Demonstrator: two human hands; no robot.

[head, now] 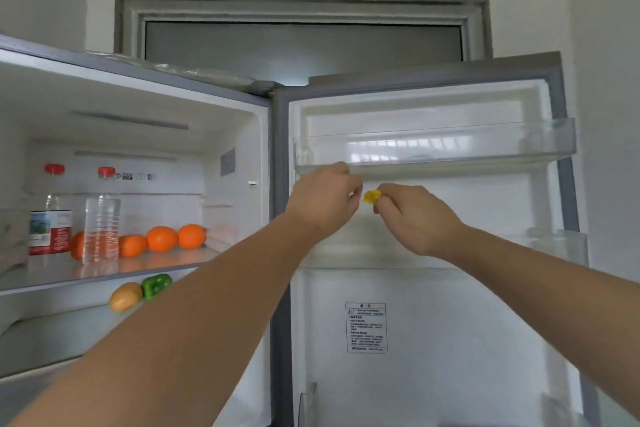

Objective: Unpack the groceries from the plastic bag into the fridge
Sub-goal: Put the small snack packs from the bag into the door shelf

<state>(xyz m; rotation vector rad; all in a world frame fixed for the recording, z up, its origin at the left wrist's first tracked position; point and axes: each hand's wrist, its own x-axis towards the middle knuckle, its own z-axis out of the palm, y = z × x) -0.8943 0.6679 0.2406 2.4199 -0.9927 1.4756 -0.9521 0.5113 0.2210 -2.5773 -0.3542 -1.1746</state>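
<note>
The fridge stands open, its door (433,288) swung to the right. Both my hands are raised in front of the door, just below its clear top door shelf (450,146). My right hand (415,218) pinches a small yellow item (371,196) at its fingertips. My left hand (325,201) has its fingers curled right beside the yellow item; whether it touches it is unclear. On the fridge's upper glass shelf (52,274) lie several oranges (161,238) and two red-capped bottles (101,218). The plastic bag is out of view.
A green pepper (156,284) and a potato (125,295) lie on the shelf below. A second clear door shelf (561,246) sits lower on the door at the right. A grey window (301,42) is above the fridge.
</note>
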